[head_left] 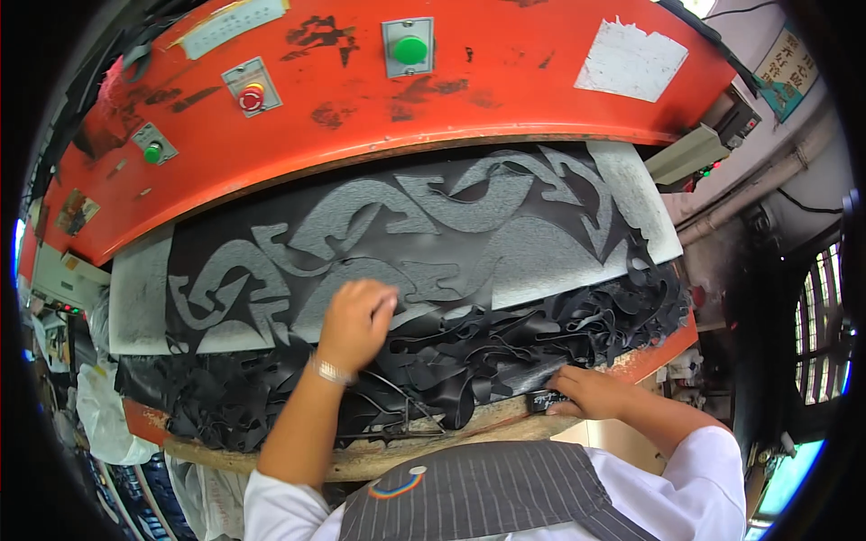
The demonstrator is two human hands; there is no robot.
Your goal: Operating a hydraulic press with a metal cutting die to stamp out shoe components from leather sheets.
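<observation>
White shirt (648, 482), short loose sleeves (708, 471) at 4 and 7 o'clock. Dark grey apron (496, 491) with pale pinstripes at 6 o'clock, matching strap (621, 523) toward its 4 o'clock. Rainbow motif (397, 492) with small whitish disc (418, 470) on apron's 9 o'clock side. Silvery wristband (331, 371) on left wrist (337, 355).

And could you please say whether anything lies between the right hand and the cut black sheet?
Yes: a heap of black scraps lies in between, with the right hand on its near side and the black sheet on its far side.
</observation>
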